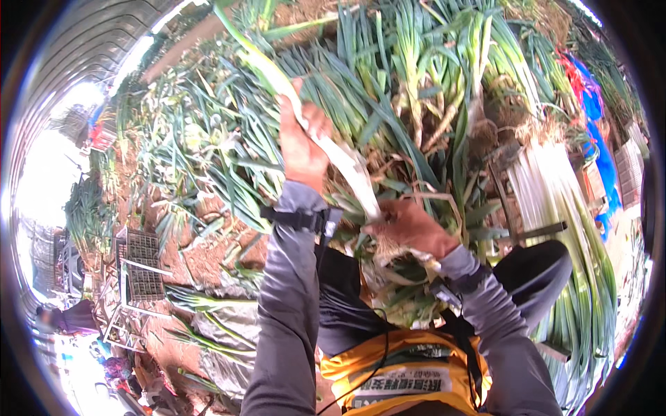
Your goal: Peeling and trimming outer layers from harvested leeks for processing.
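A long green onion (pixel 349 166) slants across the view in front of me, its white stalk running down to the root end and its green top rising to the upper left. My left hand (pixel 304 142) is wrapped round the middle of the stalk. Lower down, my right hand (pixel 415 229) has its fingers closed at the root end, where pale roots and dry peel show below them. What exactly the right fingertips pinch is partly hidden. Loose leaves and peelings (pixel 409 295) lie in my lap area below that hand.
Many untrimmed green onions (pixel 340 90) cover the ground ahead. A big bundle of white-stalked onions (pixel 555 201) lies to my right, by a metal bar (pixel 538 232). Blue plastic (pixel 596 139) is beyond. At left stand a dark crate (pixel 142 260) and a white metal frame (pixel 128 305).
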Motion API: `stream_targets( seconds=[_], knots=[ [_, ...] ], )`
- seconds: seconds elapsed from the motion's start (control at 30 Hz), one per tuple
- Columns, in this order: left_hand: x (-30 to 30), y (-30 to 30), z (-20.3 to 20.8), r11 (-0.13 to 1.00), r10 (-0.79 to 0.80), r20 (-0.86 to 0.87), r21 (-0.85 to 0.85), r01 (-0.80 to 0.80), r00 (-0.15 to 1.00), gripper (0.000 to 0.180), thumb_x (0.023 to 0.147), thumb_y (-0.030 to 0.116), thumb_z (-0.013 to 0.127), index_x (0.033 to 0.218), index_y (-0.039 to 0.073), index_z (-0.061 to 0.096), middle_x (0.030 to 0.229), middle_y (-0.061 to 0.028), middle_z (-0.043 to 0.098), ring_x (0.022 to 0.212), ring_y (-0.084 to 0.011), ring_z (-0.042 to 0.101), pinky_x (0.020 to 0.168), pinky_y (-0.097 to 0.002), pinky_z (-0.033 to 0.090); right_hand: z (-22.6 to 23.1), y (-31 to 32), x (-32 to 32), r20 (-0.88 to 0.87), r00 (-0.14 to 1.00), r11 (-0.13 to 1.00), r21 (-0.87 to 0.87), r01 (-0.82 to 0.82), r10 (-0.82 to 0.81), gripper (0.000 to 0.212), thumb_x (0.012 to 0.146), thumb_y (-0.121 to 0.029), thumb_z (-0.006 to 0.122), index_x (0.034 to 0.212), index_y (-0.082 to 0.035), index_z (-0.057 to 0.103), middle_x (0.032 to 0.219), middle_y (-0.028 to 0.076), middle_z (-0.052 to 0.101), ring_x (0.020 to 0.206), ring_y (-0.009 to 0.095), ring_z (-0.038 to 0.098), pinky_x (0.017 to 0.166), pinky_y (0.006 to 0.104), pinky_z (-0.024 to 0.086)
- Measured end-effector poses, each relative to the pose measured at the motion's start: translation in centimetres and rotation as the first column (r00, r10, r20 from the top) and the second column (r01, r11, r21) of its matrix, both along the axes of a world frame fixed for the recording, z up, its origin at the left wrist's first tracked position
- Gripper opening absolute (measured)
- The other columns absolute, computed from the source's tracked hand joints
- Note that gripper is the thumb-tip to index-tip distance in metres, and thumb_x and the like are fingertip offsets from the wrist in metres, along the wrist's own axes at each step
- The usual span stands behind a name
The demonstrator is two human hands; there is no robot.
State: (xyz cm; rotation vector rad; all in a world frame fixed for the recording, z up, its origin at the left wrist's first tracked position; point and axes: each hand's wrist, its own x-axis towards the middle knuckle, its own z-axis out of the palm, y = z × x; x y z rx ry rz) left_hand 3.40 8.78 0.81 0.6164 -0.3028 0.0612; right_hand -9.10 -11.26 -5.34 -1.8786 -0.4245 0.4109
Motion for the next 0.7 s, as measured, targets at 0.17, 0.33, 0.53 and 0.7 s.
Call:
stream_targets(
  seconds=[0.17, 0.33, 0.53, 0.7],
  knots=[
    [0.1, -0.6, -0.3, 0.997, 0.042, -0.107, 0.072, -0.035, 0.993, 0.047, 0.099, 0.049, 0.053, 0.129, 0.014, 0.052, 0.07, 0.0042, 0.045, 0.05, -0.0059, 0.04, 0.046, -0.0234, 0.035, -0.8, -1.0, 0.1, 0.237, 0.963, 0.95, -0.25, 0.187, -0.127, 0.038, 0.083, -0.036, 0.076, 0.1, -0.004, 0.066, 0.085, 0.013, 0.067, 0.071, 0.023, 0.066, 0.066, 0.0379, 0.051],
    [1.1, -1.8, 0.0, 0.991, -0.024, -0.14, 0.13, 0.042, 0.99, 0.048, 0.099, 0.047, 0.053, 0.13, 0.01, 0.05, 0.072, 0.0027, 0.045, 0.05, -0.0069, 0.039, 0.047, -0.0235, 0.034, -0.3, -3.8, 2.0, 0.6, 0.8, 0.733, -0.536, 0.418, -0.017, 0.026, 0.086, -0.026, 0.07, 0.105, -0.01, 0.062, 0.096, 0.011, 0.062, 0.065, 0.029, 0.067, 0.059, 0.0441, 0.052],
    [-0.5, -3.3, -0.2, 0.835, -0.085, -0.259, 0.508, 0.211, 0.962, 0.052, 0.099, 0.044, 0.055, 0.129, 0.003, 0.052, 0.073, 0.0021, 0.047, 0.054, -0.0048, 0.04, 0.047, -0.0225, 0.034, 0.2, -11.9, 6.9, 0.784, 0.596, 0.426, -0.606, 0.672, 0.176, 0.024, 0.086, -0.016, 0.065, 0.109, -0.009, 0.064, 0.091, 0.011, 0.065, 0.06, 0.025, 0.066, 0.05, 0.0402, 0.051],
    [-1.6, -6.8, -5.4, 0.872, -0.096, -0.206, 0.454, 0.182, 0.974, 0.05, 0.092, 0.049, 0.063, 0.121, 0.008, 0.058, 0.07, 0.0015, 0.049, 0.057, -0.0051, 0.046, 0.049, -0.0227, 0.04, 1.0, -14.0, 4.2, 0.163, 0.808, 0.8, -0.129, 0.586, -0.566, 0.027, 0.093, -0.024, 0.066, 0.084, 0.001, 0.067, 0.063, 0.004, 0.06, 0.051, 0.011, 0.052, 0.045, 0.0309, 0.04]
  ],
)
